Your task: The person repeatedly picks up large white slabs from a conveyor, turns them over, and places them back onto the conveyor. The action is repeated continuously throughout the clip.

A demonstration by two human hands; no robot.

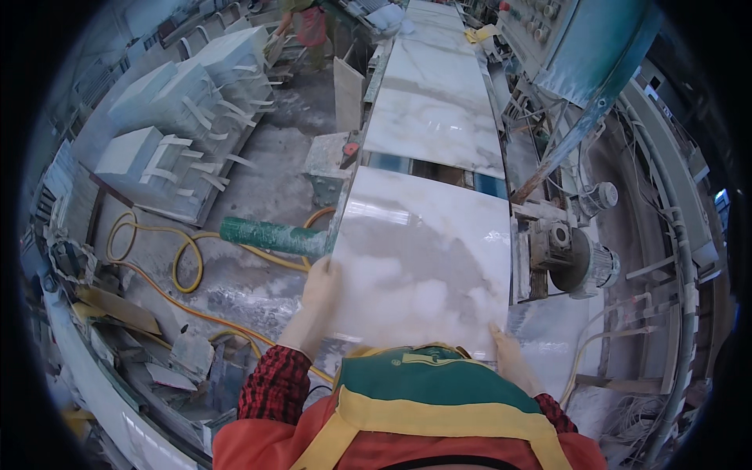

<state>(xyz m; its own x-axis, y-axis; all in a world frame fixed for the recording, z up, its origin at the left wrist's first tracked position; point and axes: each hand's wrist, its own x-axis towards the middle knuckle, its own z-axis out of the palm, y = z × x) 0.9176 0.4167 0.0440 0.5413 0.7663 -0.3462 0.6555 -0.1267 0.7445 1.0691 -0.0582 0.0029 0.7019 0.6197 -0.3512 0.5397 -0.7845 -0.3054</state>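
A polished white-and-grey marble slab (419,258) lies flat on a conveyor line right in front of me. My left hand (317,301), in a pale glove, is closed on the slab's left edge, its fingertips partly out of sight. At the near right corner my right hand (513,360) grips the edge, with some fingers hidden beneath. Beyond a gap showing blue parts of the conveyor, another marble slab (435,129) lies on the same line, and more follow it.
A green cylinder (270,235) juts out left of the conveyor, above a yellow hose (188,262). Motors (583,262) flank the right side. Strapped stacks of pale blocks (141,164) stand left, broken slab pieces (192,352) lie lower left. Another person (309,27) stands at the far end.
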